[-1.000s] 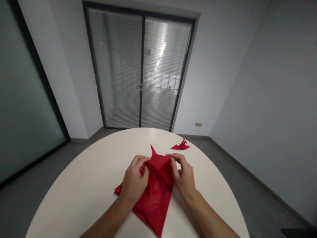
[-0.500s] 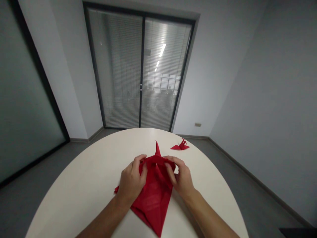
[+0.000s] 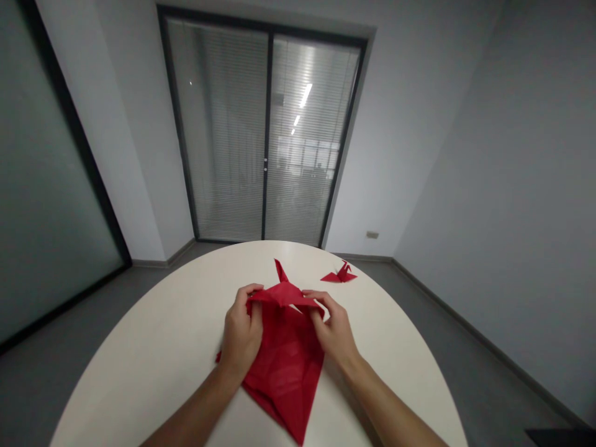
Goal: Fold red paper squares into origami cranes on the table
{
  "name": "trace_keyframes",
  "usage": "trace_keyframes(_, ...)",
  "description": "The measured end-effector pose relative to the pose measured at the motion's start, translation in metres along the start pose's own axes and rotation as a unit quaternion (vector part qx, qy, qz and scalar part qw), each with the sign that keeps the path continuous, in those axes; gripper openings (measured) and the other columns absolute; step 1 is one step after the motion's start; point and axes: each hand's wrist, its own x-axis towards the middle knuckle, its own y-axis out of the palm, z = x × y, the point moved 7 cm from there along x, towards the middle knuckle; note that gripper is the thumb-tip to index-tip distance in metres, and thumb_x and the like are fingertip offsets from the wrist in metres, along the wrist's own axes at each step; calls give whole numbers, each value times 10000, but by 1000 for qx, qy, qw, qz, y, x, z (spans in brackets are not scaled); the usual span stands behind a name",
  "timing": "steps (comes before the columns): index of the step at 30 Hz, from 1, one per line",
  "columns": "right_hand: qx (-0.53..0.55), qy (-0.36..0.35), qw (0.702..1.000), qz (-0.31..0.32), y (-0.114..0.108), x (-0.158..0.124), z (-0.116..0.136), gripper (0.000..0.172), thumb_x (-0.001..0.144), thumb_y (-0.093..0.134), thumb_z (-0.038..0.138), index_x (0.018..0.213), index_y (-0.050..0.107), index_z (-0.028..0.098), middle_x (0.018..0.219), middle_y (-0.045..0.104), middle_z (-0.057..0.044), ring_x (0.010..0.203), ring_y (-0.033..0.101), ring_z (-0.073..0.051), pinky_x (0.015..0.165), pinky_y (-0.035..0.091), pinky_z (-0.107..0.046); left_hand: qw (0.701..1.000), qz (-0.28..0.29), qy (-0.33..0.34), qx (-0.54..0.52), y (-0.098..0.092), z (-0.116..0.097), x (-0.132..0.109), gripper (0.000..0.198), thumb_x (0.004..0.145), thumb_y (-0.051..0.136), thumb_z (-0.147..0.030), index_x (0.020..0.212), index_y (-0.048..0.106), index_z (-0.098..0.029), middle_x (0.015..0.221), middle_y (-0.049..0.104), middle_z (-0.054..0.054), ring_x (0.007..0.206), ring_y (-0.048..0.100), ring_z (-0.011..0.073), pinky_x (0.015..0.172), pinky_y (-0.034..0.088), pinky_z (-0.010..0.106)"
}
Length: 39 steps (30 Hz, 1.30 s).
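Two hands, my left hand (image 3: 242, 333) and my right hand (image 3: 338, 329), are nearly closed, thumbs against curled fingers, pinching the red paper (image 3: 284, 375) at opposite sides of its raised upper part. It lies mid-tabletop (image 3: 162, 347) in front of me, its spike (image 3: 280, 270) pointing away. Pulling outward too hard could tear a crease, I think; uneven pinching might skew the folds. My right fingers could brush the crane (image 3: 343, 274) if they strayed forward.
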Motion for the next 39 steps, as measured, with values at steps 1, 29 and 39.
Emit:
trace_keyframes(1, 12, 18, 999, -24, -3, -1, -1, 255, 888, 486, 136, 1044, 670, 219, 1083, 730, -70, 1030, 679, -227, 942, 531, -413, 1000, 0, -4, -5, 0, 1, 0, 224, 915, 443, -242, 1077, 590, -192, 1051, 703, 77, 984, 669, 220, 906, 516, 348)
trace_keyframes(29, 81, 2, 991, -107, -20, -6, -19, 297, 939, 467, 224, 1235, 457, 250, 1066, 657, -70, 954, 651, -207, 856, 545, -375, 873, 154, -341, -312, 62, 29, -34, 253, 809, 679, -345, 962, 628, -150, 771, 741, 59, 523, 662, 162, 474, 547, 257)
trace_keyframes(39, 49, 48, 989, -128, -33, 7, -15, 198, 935, 546, 363, 1006, 631, 199, 970, 700, -71, 860, 654, -217, 769, 531, -330, 872, 202, -318, -311, 53, 33, -20, 311, 777, 723, -405, 929, 641, -146, 817, 759, 70, 658, 712, 184, 572, 569, 263)
